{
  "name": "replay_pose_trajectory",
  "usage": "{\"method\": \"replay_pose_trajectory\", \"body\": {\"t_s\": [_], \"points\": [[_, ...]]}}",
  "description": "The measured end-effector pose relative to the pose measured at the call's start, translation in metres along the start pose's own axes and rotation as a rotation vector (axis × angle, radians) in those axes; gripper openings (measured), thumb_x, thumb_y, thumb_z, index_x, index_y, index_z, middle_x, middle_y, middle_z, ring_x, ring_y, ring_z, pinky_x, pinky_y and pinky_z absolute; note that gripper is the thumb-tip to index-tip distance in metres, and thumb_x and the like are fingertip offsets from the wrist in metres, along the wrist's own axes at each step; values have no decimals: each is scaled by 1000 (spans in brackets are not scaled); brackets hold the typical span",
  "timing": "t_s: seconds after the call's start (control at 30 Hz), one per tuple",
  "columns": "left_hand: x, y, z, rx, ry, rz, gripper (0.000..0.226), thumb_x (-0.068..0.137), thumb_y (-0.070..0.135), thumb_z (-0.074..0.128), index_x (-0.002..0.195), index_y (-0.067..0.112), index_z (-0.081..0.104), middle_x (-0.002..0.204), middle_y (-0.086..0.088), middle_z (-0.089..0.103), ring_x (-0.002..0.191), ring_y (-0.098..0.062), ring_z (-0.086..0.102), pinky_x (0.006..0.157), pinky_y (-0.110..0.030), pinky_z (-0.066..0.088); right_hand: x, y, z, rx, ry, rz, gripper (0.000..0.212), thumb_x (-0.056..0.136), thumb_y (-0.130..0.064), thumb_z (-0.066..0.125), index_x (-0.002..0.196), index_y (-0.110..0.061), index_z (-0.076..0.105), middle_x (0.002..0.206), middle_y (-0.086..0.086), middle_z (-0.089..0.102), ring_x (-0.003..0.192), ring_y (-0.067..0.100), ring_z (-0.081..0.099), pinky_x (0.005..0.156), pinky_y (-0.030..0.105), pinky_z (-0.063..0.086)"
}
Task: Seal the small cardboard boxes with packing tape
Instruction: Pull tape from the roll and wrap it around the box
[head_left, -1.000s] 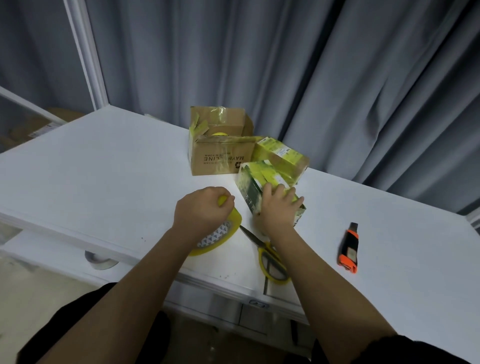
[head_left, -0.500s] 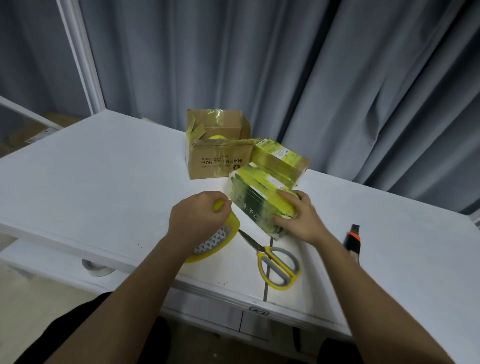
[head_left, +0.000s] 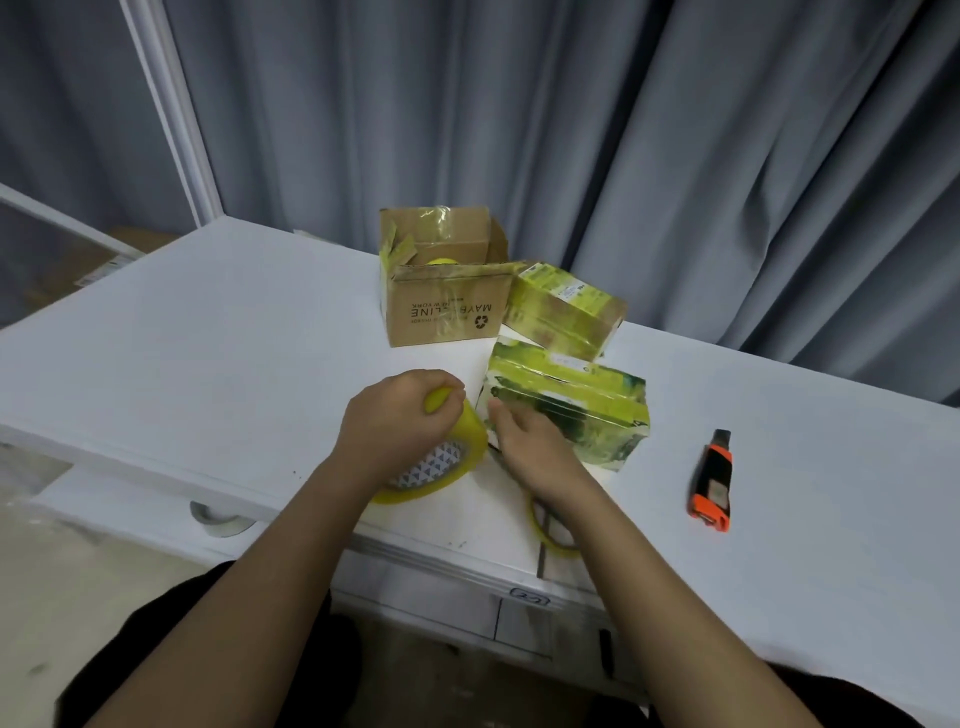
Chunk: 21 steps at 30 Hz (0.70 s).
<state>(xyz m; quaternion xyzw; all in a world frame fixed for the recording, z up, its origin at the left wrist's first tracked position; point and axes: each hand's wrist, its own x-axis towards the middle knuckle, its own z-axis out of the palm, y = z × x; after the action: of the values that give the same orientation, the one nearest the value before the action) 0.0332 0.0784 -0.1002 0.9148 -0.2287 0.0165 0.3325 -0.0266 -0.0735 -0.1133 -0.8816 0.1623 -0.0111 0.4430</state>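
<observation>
Nearest you, at the front edge of the white table (head_left: 208, 364), the yellow handles of the scissors (head_left: 550, 530) peek out from under your right forearm. Your left hand (head_left: 395, 426) is curled over the top of the yellow tape roll (head_left: 441, 462), gripping it where it stands tilted on the table, its patterned core facing you. Just beside it, your right hand (head_left: 530, 447) lies with fingers straight and relaxed against the near left corner of the tape-wrapped small box (head_left: 571, 410), touching it without closing round it. That box rests flat on the table, green and yellow under its shiny tape. Off to your right, well apart from the box, an orange and black utility knife (head_left: 712, 480) lies lengthwise. Farther back, a second taped small box (head_left: 563, 309) leans against the open brown carton (head_left: 441, 296), whose flaps stand up and which holds something yellow inside. Behind everything hangs a grey curtain (head_left: 623, 130).
</observation>
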Motion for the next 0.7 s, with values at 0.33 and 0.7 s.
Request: {"method": "replay_pose_trajectory", "body": {"t_s": [0.33, 0.7], "points": [[-12, -7, -5, -20, -2, 168, 25, 91, 40, 51, 110, 33, 67, 113, 14, 66, 102, -11, 59, 83, -29, 47, -14, -1, 7, 566, 98, 159, 18, 89, -5, 61, 76, -8, 74, 63, 1, 66, 57, 9, 55, 59, 19, 48], [-20, -6, -5, 36, -22, 308, 37, 86, 47, 45, 111, 31, 68, 110, 13, 67, 100, -12, 59, 80, -28, 47, -21, -6, 26, 517, 165, 263, 23, 94, -8, 44, 77, -18, 56, 83, 4, 55, 81, 20, 49, 76, 33, 42]]}}
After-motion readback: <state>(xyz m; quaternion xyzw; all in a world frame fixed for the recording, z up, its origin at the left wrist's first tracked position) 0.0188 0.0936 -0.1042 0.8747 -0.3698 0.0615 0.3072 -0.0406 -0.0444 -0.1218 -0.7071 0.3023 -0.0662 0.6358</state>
